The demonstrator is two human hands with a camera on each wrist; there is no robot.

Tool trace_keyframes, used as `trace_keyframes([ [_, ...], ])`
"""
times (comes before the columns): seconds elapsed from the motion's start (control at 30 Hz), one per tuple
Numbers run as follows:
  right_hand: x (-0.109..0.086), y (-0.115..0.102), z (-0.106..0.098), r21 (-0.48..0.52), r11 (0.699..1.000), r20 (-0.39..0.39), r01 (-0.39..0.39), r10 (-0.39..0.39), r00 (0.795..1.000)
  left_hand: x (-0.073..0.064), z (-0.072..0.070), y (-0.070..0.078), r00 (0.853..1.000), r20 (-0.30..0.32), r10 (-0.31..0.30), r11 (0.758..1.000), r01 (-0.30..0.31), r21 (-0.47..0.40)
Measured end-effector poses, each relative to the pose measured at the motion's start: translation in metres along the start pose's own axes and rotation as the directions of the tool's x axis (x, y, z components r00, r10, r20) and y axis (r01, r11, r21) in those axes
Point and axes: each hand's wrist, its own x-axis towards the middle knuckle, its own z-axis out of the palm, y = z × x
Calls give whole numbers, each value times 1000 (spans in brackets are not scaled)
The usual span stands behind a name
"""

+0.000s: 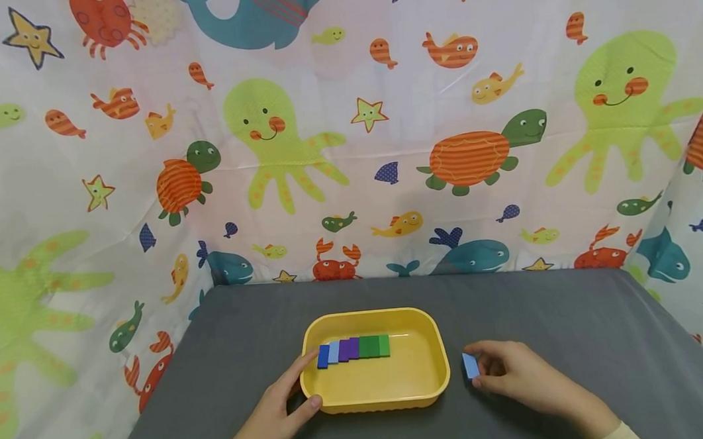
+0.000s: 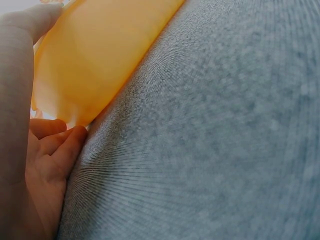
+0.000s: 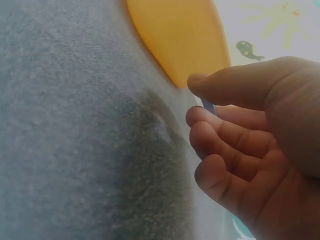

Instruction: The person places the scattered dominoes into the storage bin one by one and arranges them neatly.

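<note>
A shallow yellow tray (image 1: 404,379) stands on the grey cloth. Along its left part lies a row of flat tiles: a dark blue tile (image 1: 323,357), a light blue tile (image 1: 333,353), purple tiles (image 1: 344,350) and green tiles (image 1: 369,347), edges together. My left hand (image 1: 272,409) grips the tray's near left corner, thumb on the front rim and forefinger on the left rim. Just right of the tray, my right hand (image 1: 515,373) pinches a light blue tile (image 1: 470,366) between thumb and fingers, close over the cloth. In the right wrist view the fingers mostly hide this tile (image 3: 209,106).
The grey cloth (image 1: 547,315) covers the tabletop around the tray. A white curtain (image 1: 400,117) printed with sea animals hangs behind the far edge and along both sides.
</note>
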Motion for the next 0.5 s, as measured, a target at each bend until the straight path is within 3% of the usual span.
trace_keyframes([
  [0.17,3,-5,-2,-7,1000,-29,24,-25,999,1,0,-1,1000,-3,9,1000,-9,-3],
  [0.5,7,-14,-7,-35,999,-71,-18,16,997,2,1,-2,1000,-9,-3,1000,3,17],
])
